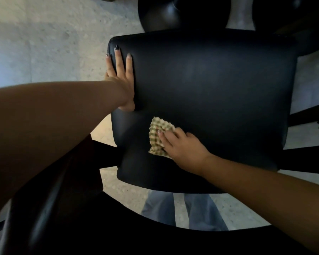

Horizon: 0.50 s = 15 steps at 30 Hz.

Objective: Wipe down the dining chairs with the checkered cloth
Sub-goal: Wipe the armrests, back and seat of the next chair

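Note:
A black padded dining chair [219, 85] fills the middle of the view, seen from above. My left hand [121, 78] lies flat on its left edge with straight fingers. My right hand [182, 146] presses the checkered cloth [157, 132], green and cream, against the chair's lower left part. The fingers lie over the cloth and hide its right side.
A second dark chair or stool [173, 13] stands behind at the top. Another black chair back [63, 218] curves across the bottom left. Pale speckled floor [44, 43] lies to the left. Blue trouser legs [182, 210] show below the chair.

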### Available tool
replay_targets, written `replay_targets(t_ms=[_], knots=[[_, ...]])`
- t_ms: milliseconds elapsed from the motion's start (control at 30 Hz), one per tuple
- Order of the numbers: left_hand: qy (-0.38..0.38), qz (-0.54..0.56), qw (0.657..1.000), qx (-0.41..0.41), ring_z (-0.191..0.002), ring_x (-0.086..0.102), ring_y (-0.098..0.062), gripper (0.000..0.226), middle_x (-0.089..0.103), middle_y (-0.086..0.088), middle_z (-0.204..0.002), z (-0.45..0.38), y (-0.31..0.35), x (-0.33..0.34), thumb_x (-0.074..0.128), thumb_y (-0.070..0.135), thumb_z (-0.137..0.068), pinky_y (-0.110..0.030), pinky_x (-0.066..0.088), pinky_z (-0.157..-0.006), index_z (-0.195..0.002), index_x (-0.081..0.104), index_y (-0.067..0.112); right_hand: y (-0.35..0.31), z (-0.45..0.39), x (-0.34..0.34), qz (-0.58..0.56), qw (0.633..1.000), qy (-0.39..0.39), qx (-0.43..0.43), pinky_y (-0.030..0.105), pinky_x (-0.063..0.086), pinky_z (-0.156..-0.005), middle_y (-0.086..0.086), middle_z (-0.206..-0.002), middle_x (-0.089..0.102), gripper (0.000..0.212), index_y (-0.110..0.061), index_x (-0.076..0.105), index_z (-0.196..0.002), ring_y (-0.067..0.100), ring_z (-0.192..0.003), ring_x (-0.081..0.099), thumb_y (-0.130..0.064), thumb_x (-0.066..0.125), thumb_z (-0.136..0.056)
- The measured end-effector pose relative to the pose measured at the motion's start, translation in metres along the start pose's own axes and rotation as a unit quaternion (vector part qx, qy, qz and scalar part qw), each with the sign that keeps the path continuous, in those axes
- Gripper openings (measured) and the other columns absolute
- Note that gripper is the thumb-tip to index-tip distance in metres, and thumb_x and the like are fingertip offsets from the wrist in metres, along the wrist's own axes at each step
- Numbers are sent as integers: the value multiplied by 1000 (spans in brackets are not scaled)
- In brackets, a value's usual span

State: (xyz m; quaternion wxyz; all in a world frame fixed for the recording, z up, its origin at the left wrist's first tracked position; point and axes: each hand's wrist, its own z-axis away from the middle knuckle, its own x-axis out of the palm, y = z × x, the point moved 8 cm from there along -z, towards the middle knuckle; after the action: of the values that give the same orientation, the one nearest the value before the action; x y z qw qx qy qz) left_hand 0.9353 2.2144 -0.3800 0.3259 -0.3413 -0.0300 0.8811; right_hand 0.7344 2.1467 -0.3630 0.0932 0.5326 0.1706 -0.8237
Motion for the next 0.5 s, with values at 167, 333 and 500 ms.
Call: replay_targets(t_ms=[167, 333, 500], knots=[[0, 7, 1000, -3, -142, -24, -48, 132, -40, -24, -149, 1, 1, -2, 72, 43, -80, -51, 13, -118, -139, -41, 6, 34, -14, -30, -105, 991, 79, 26, 40, 50, -63, 24, -115, 57, 48, 1, 55, -127, 41, -92, 57, -13, 66, -82], [3, 13, 1000, -12, -142, -25, -46, 135, -41, -21, -150, 0, 1, -1, 75, 40, -78, -51, 14, -118, -140, -41, 10, 174, -18, -89, -47, 925, 266, 268, 45, 40, -69, 23, -102, 54, 27, -3, 62, -104, 39, -89, 51, -21, 49, -90], [13, 17, 1000, -18, -143, -23, -45, 136, -39, -20, -151, -1, 1, -1, 77, 36, -76, -50, 14, -118, -142, -39, 11, 219, -44, -81, -45, 929, 228, 289, 42, 40, -69, 18, -123, 48, 41, -5, 44, -127, 38, -100, 53, -32, 40, -97]])
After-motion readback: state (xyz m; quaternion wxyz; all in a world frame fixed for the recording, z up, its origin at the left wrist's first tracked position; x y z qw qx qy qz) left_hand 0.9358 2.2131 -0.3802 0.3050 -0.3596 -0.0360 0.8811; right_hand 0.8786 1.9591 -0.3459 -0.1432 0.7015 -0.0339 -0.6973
